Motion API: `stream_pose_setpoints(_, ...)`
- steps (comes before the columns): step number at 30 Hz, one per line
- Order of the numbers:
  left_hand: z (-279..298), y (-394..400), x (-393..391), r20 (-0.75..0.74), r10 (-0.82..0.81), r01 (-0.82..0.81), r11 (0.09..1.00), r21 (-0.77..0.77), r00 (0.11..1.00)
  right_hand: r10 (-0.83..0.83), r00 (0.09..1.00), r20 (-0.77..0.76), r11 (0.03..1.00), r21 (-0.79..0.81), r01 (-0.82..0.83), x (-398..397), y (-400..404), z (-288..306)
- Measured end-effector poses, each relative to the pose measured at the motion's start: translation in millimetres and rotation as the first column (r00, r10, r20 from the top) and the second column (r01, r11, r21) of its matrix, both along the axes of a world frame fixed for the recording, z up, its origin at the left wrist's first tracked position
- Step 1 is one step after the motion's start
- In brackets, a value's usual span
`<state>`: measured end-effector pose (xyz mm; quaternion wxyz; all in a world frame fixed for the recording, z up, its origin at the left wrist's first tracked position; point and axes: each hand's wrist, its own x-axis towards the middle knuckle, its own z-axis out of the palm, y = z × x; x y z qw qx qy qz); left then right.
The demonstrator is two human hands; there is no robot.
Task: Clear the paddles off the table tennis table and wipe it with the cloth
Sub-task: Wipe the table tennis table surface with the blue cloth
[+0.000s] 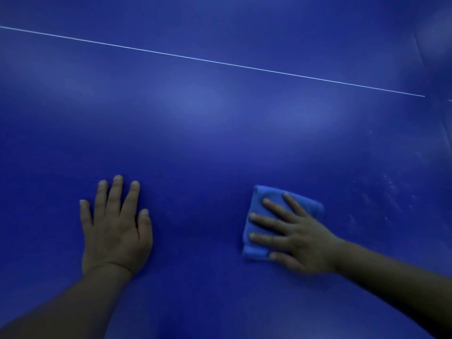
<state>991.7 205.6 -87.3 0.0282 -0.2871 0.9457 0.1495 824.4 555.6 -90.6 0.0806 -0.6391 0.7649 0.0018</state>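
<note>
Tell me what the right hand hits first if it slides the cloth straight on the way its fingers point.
Nothing nearby: the right hand and cloth face bare blue table; the white line lies far ahead.

Cloth (281, 221) on table (195, 118), right side

We see the table tennis table (220, 143), a deep blue flat surface with one thin white line running across its far part. Some pale smudges show at its right side. The cloth (259, 241) is blue, folded into a small thick pad, and lies flat on the table near us, right of centre.
</note>
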Motion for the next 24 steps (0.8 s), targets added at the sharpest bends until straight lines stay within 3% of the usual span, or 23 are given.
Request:
stream_pose_setpoints(1,-0.2,-0.5,-0.1,-0.001,0.003,-0.003,1.0,-0.001,1.0,-0.033,0.998,-0.046,0.999,-0.016,0.033,-20.9,4.1,0.3)
stream_pose_setpoints(2,-0.4,-1.0,-0.4,-0.001,0.004,-0.004,1.0,-0.001,1.0,-0.199,0.976,-0.091,0.98,-0.048,0.195,-45.7,4.5,1.1)
stream_pose_setpoints(3,-0.6,-1.1,-0.3,-0.002,0.002,-0.002,1.0,-0.002,1.0,-0.465,0.881,-0.092,0.885,-0.081,0.459,-72.4,4.0,2.7)
stream_pose_setpoints(5,-1.1,-0.7,0.0,-0.009,-0.003,0.003,1.0,-0.008,1.0,-0.888,0.46,0.0,0.458,-0.072,0.886,-116.2,2.4,10.3)
stream_pose_setpoints(6,-1.1,-0.2,0.6,-0.013,-0.001,0.001,1.0,-0.009,1.0,-0.962,0.269,0.043,0.266,-0.055,0.962,-119.6,-3.3,13.6)
stream_pose_setpoints(7,-1.3,-0.3,0.7,-0.015,0.003,-0.003,1.0,-0.005,1.0,-0.979,0.195,0.051,0.192,-0.052,0.98,-109.4,-11.0,13.1)
stream_pose_setpoints(8,-1.5,-0.7,0.8,-0.015,0.005,-0.005,1.0,-0.001,1.0,-0.971,0.237,0.024,0.235,-0.073,0.969,-88.2,-19.7,8.8)
stream_pose_setpoints(10,-1.1,-1.3,0.3,-0.01,0.001,-0.001,1.0,0.003,1.0,-0.843,0.538,-0.009,0.533,-0.143,0.834,-18.1,-36.7,-0.1)
stream_pose_setpoints(12,-0.9,-2.3,0.4,-0.01,0.003,-0.003,1.0,-0.003,1.0,-0.486,0.874,-0.003,0.865,-0.144,0.481,67.2,-38.3,-9.0)
stream_pose_setpoints(14,-0.9,-1.6,0.7,-0.016,-0.009,0.009,1.0,-0.007,1.0,-0.149,0.989,0.006,0.985,-0.084,0.149,92.8,-26.8,-4.5)
stream_pose_setpoints(15,-1.2,-1.7,1.0,-0.02,-0.016,0.016,1.0,-0.008,1.0,-0.092,0.996,0.008,0.993,-0.069,0.092,79.5,-23.1,-1.7)
stream_pose_setpoints(16,-1.8,-2.8,1.3,-0.027,-0.02,0.02,1.0,-0.009,0.999,-0.149,0.988,-0.034,0.986,-0.086,0.145,58.4,-24.2,-0.8)
stream_pose_setpoints(17,-2.6,-4.2,1.5,-0.036,-0.025,0.025,1.0,-0.008,0.999,-0.33,0.942,-0.056,0.94,-0.115,0.322,33.6,-27.9,1.3)
stream_pose_setpoints(18,-3.4,-5.1,2.0,-0.048,-0.03,0.03,1.0,-0.003,0.998,-0.574,0.818,-0.034,0.815,-0.116,0.568,7.2,-32.6,4.6)
stream_pose_setpoints(19,-4.3,-5.7,2.6,-0.064,-0.032,0.032,0.999,0.004,0.997,-0.781,0.624,0.0,0.621,-0.095,0.778,-17.2,-37.8,9.9)
stream_pose_setpoints(20,-4.7,-6.2,3.2,-0.087,-0.029,0.031,0.999,0.017,0.996,-0.901,0.431,0.044,0.428,-0.062,0.902,-33.5,-46.8,14.2)
stream_pose_setpoints(21,-4.6,-6.8,4.2,-0.118,-0.021,0.026,0.999,0.039,0.993,-0.951,0.304,0.064,0.302,-0.039,0.953,-36.2,-59.0,16.2)
stream_pose_setpoints(22,-3.8,-7.1,5.1,-0.156,-0.011,0.022,0.997,0.07,0.988,-0.954,0.298,0.042,0.297,-0.03,0.954,-25.3,-74.3,14.6)
stream_pose_setpoints(23,-2.5,-7.4,5.5,-0.197,0.0,0.022,0.994,0.106,0.98,-0.915,0.404,0.01,0.403,-0.057,0.914,-3.8,-91.0,9.0)
stream_pose_setpoints(24,-0.6,-7.4,6.6,-0.237,0.012,0.023,0.989,0.144,0.971,-0.815,0.58,0.013,0.576,-0.103,0.811,27.9,-107.8,4.9)
